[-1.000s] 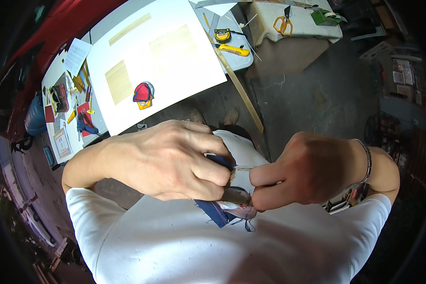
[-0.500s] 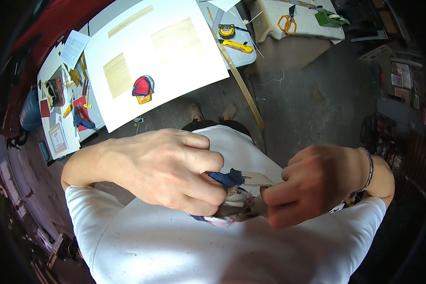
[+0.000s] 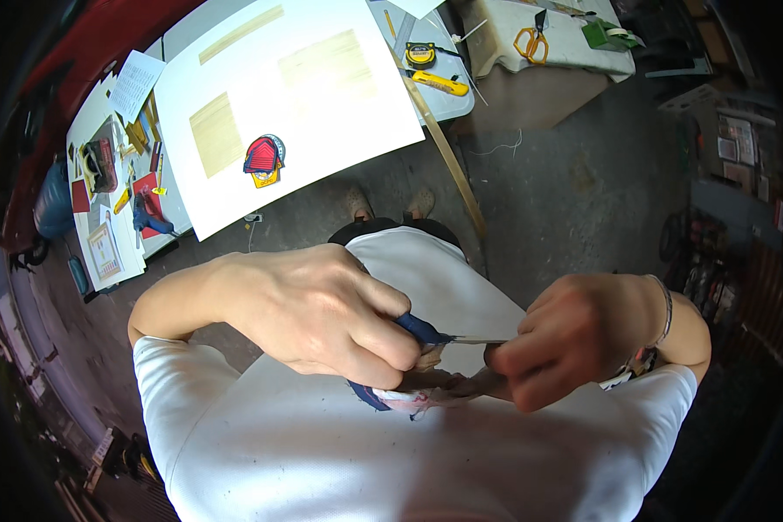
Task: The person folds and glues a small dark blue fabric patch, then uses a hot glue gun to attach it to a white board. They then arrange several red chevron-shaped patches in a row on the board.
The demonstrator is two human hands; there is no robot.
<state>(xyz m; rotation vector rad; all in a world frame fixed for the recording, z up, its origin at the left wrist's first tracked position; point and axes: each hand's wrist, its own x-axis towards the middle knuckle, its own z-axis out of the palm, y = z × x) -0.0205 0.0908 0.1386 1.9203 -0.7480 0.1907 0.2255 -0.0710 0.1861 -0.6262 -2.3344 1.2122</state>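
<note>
Though fingers hide most, both hands (image 3: 322, 317) (image 3: 574, 335) pinch a blue-handled tool (image 3: 426, 331).

Red-blue-yellow badge-shaped label (image 3: 263, 160) on white sheet (image 3: 322, 52); printed paper slip (image 3: 137, 84) at table's left.

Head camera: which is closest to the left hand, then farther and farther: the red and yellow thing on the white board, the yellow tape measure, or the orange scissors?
1. Red and yellow thing, on the white board, straight ahead of the left hand.
2. Yellow tape measure, past the board's far right corner.
3. Orange scissors, far right on the cloth-covered surface.
</note>
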